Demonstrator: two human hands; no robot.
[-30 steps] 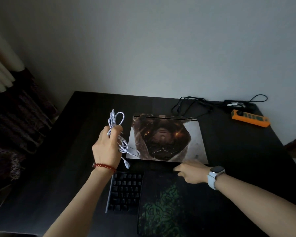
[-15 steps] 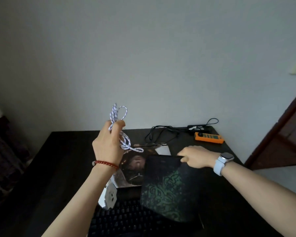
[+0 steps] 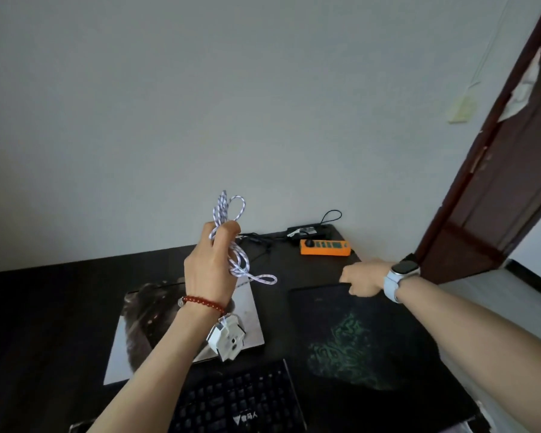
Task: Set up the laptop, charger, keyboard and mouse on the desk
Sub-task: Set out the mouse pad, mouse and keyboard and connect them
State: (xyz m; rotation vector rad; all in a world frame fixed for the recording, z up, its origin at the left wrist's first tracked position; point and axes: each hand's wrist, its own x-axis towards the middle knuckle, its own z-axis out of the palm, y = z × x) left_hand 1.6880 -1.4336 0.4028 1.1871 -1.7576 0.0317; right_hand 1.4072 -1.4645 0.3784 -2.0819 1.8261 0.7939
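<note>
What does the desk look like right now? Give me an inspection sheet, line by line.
Surface: dark wooden desk, dim light.
Job's things: closed laptop with printed picture lid lying flat; black keyboard at the near edge; black mouse pad with green pattern lying right of the laptop; white angular mouse on the laptop's near right corner.
Clutter: nothing seen.
Grippers: left hand grips a coiled white-and-blue braided cable, raised; right hand pinches the pad's far edge.
Cables: black cords beside an orange power strip.
Surroundings: grey wall, brown door frame.
</note>
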